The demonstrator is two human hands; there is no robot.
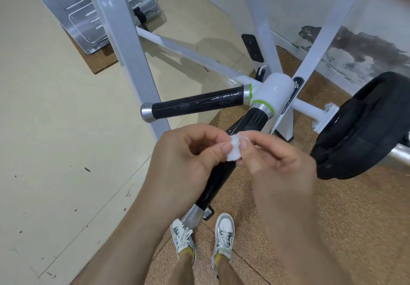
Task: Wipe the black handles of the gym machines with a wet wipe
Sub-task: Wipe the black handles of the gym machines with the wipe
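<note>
Our left hand (184, 160) and right hand (281, 169) meet just below the camera, the fingers (224, 149) of both curled to pinch a small wadded wet wipe (234, 151). We judge it soft, light and limp, best gripped bunched. It sits over the nearer black handle (213, 187), seemingly not touching it; the other handle (197, 105) lies beyond.

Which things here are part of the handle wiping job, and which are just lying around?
For the job: wet wipe, pinched between left hand and right hand; side black handle; near black handle under the hands.
Just there: weight plate; metal footplate; white frame.
</note>
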